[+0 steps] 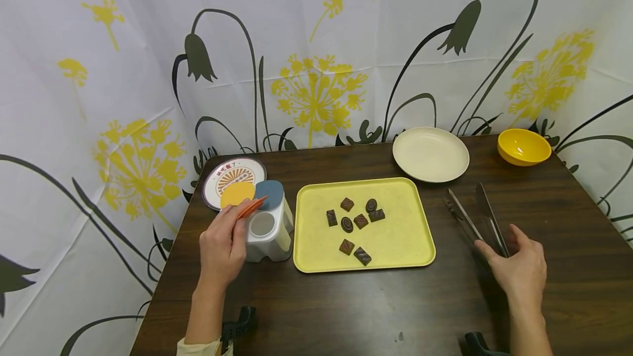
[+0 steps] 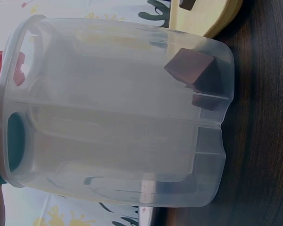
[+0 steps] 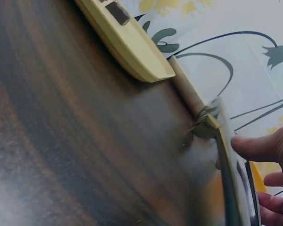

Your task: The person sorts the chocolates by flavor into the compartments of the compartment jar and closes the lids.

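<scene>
Left fingers [image 1: 228, 217] pinch an orange lid [image 1: 254, 207]; parted right fingers [image 1: 520, 239] hold spread metal tongs [image 1: 488, 214]. Between lies a yellow rectangular tray [image 1: 405, 235].

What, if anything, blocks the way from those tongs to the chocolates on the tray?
Nothing visible does: in the head view, only some tabletop and the yellow tray with its rim lie between the tongs and the chocolates.

Cream left sleeve [image 1: 198, 348], black wrist mounts [image 1: 242, 322]
</scene>
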Demonstrator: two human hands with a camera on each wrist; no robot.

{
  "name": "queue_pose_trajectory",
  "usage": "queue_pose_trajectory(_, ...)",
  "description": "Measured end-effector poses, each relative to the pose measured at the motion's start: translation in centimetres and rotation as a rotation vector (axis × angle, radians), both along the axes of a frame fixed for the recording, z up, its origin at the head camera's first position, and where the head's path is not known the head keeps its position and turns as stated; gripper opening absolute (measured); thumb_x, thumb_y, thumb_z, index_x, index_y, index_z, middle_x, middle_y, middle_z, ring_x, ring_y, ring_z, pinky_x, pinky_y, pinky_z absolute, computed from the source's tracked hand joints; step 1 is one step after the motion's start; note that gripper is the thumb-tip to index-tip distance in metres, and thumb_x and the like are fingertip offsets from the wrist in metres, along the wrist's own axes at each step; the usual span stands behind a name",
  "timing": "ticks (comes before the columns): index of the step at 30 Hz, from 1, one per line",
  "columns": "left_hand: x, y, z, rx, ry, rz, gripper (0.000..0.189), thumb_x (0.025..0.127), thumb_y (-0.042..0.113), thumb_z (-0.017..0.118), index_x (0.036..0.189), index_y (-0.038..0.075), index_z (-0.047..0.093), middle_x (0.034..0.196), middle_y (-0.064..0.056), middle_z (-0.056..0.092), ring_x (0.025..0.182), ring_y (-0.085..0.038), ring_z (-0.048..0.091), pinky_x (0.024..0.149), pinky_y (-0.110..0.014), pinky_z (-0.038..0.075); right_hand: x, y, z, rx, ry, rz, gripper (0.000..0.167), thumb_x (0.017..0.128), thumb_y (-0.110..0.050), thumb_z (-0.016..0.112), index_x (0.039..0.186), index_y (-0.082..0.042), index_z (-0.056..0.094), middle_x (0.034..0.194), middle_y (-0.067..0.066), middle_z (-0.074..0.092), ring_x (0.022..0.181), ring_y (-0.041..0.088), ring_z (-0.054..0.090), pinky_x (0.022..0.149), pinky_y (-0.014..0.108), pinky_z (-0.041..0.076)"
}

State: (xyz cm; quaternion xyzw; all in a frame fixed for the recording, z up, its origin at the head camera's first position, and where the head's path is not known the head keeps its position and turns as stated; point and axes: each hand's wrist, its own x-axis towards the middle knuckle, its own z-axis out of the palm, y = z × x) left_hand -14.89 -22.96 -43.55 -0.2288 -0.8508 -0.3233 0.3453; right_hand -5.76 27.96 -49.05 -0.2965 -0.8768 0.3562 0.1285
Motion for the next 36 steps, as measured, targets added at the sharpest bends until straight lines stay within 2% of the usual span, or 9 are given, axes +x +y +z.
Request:
queue_pose_trajectory(5, 0.0, 0.1, 0.1, 0.004, -0.003, -0.004, 0.035, 0.093, 0.012, 0.052, 0.124, 0.008, 0.068, 0.111, -0.006, 0.071, 0.094, -0.023, 0.064, 0.093, -0.019, 0.044, -0.2, -0.4, 0.7, 0.038, 0.131, -0.024, 0.075, 0.081, -0.031, 0.079, 0.142, -0.001, 0.048, 0.126, 0.028, 0.048, 0.116, 0.045, 0.046, 0.096, 0.059, 0.034)
queue_pose_trajectory(9, 0.0, 0.1, 0.1, 0.012, -0.007, -0.013, 0.035, 0.093, 0.011, 0.052, 0.123, 0.009, 0.069, 0.115, -0.006, 0.071, 0.1, -0.025, 0.065, 0.099, -0.022, 0.043, -0.8, -1.1, 0.9, 0.089, 0.318, -0.013, 0.065, 0.077, -0.02, 0.083, 0.135, -0.004, 0.058, 0.123, 0.022, 0.054, 0.109, 0.038, 0.053, 0.09, 0.034, 0.04)
queue_pose_trajectory(12, 0.0, 0.2, 0.1, 0.017, -0.007, -0.02, 0.034, 0.093, 0.011, 0.052, 0.122, 0.009, 0.069, 0.118, -0.006, 0.07, 0.106, -0.029, 0.065, 0.105, -0.027, 0.039, -1.4, -1.7, 1.0, 0.116, 0.475, 0.03, 0.059, 0.074, -0.009, 0.085, 0.128, -0.003, 0.064, 0.117, 0.021, 0.058, 0.103, 0.032, 0.054, 0.082, 0.018, 0.034)
queue_pose_trajectory(16, 0.0, 0.2, 0.1, 0.013, 0.005, -0.018, 0.034, 0.093, 0.012, 0.052, 0.122, 0.009, 0.07, 0.117, -0.007, 0.07, 0.108, -0.031, 0.065, 0.106, -0.032, 0.039, -2.4, -3.1, 1.2, 0.124, 0.635, 0.134, 0.052, 0.071, 0.0, 0.084, 0.12, 0.0, 0.068, 0.111, 0.022, 0.061, 0.096, 0.029, 0.055, 0.083, 0.013, 0.033)
queue_pose_trajectory(22, -0.1, 0.2, 0.2, 0.021, 0.001, -0.042, 0.033, 0.093, 0.013, 0.053, 0.122, 0.01, 0.07, 0.117, -0.008, 0.07, 0.108, -0.031, 0.066, 0.105, -0.043, 0.04, -3.9, -6.4, 1.4, 0.15, 0.719, 0.406, 0.045, 0.072, 0.0, 0.082, 0.116, 0.002, 0.07, 0.109, 0.018, 0.064, 0.097, 0.029, 0.059, 0.089, 0.013, 0.037)
queue_pose_trajectory(26, 0.0, 0.2, 0.3, 0.012, 0.001, -0.053, 0.034, 0.094, 0.017, 0.052, 0.122, 0.011, 0.07, 0.118, -0.007, 0.07, 0.108, -0.03, 0.065, 0.104, -0.041, 0.041, -4.8, -9.7, 1.4, 0.159, 0.71, 0.615, 0.043, 0.075, -0.007, 0.082, 0.116, -0.002, 0.07, 0.112, 0.01, 0.065, 0.103, 0.026, 0.061, 0.095, 0.019, 0.039)
queue_pose_trajectory(30, -0.1, 0.2, 0.3, 0.005, 0.012, -0.065, 0.034, 0.095, 0.019, 0.051, 0.121, 0.01, 0.071, 0.117, -0.008, 0.07, 0.109, -0.031, 0.065, 0.103, -0.039, 0.042, -5.8, -13.4, 1.5, 0.18, 0.669, 0.823, 0.041, 0.08, -0.014, 0.08, 0.119, -0.006, 0.069, 0.116, 0.003, 0.063, 0.107, 0.02, 0.06, 0.093, 0.029, 0.045)
queue_pose_trajectory(33, 0.0, 0.2, 0.3, 0.007, 0.023, -0.068, 0.035, 0.094, 0.018, 0.051, 0.121, 0.009, 0.071, 0.117, -0.009, 0.07, 0.109, -0.032, 0.065, 0.103, -0.04, 0.042, -6.6, -16.3, 1.7, 0.234, 0.646, 0.985, 0.042, 0.083, -0.02, 0.078, 0.122, -0.008, 0.067, 0.118, 0.002, 0.061, 0.109, 0.019, 0.059, 0.092, 0.034, 0.047)
queue_pose_trajectory(36, 0.0, 0.2, 0.2, 0.006, 0.018, -0.069, 0.035, 0.093, 0.017, 0.05, 0.121, 0.009, 0.071, 0.118, -0.011, 0.069, 0.11, -0.032, 0.064, 0.104, -0.039, 0.041, -7.2, -18.8, 2.0, 0.292, 0.665, 1.112, 0.043, 0.085, -0.023, 0.077, 0.125, -0.009, 0.066, 0.121, 0.003, 0.061, 0.108, 0.019, 0.059, 0.092, 0.036, 0.048)
